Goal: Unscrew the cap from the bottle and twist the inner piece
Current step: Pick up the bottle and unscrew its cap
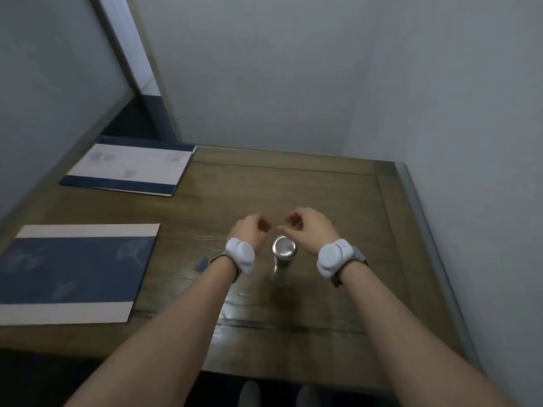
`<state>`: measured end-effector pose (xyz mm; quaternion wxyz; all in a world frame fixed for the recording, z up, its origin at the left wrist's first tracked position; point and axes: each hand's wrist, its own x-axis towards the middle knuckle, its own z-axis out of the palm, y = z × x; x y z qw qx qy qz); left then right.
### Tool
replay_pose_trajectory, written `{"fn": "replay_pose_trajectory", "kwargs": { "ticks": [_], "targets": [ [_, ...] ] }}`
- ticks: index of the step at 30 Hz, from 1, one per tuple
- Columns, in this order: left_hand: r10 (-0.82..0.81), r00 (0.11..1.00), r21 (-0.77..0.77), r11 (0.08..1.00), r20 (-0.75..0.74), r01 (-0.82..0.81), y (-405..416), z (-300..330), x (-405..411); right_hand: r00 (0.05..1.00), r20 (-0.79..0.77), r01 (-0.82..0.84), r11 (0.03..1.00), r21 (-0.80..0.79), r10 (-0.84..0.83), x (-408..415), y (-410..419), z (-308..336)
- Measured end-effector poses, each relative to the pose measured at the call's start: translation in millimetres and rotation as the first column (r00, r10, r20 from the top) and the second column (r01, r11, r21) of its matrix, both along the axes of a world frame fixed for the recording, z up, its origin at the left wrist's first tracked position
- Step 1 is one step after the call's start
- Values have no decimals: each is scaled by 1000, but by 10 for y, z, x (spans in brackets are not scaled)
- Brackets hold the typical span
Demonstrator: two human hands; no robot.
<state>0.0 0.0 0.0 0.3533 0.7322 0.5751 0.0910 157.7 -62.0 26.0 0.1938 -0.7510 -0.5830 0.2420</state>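
Wooden table [323,186], capped steel bottle [282,259] upright, both hands [249,232] [311,230] above it, loosely curled, empty.

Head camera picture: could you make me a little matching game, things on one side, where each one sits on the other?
Things:
1. bottle
2. left hand
3. right hand
4. dark blue mat

Places:
A. near left corner of the table
B. raised, empty, just right of the bottle's cap
C. upright on the table between the wrists
D. raised, empty, just left of the bottle's cap

Pairs: 1-C, 2-D, 3-B, 4-A
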Motion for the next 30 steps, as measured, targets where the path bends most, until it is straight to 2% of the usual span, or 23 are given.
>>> {"fn": "replay_pose_trajectory", "kwargs": {
  "ticks": [4, 8, 15, 23, 27, 29, 30],
  "targets": [
    [-69, 997, -83, 994, 26, 71, -123, -258, -97, 997, 4, -72, 994, -84, 72, -97, -68, -130],
    [-120, 990, -141, 981, 71, 129, -227, -458, -92, 990, 94, -99, 993, -61, 104, -118, -63, -246],
    [-51, 982, -128, 989, 184, 75, -388, -663, -33, 958, 236, -152, 986, -69, 164, -113, -58, -395],
    [24, 979, -68, 998, 202, -10, -450, -697, 94, 943, 275, -178, 982, -66, 189, -113, -36, -377],
    [40, 969, -46, 998, 242, -29, -472, -722, 81, 964, 206, -158, 986, -58, 166, -54, -2, -305],
    [36, 966, -36, 999, 254, -28, -471, -729, 77, 992, 86, -93, 996, -12, 94, -7, 12, -261],
    [30, 969, -24, 999, 246, -25, -460, -730, 76, 999, -32, -36, 999, 24, 36, 18, 24, -245]
  ]
}}
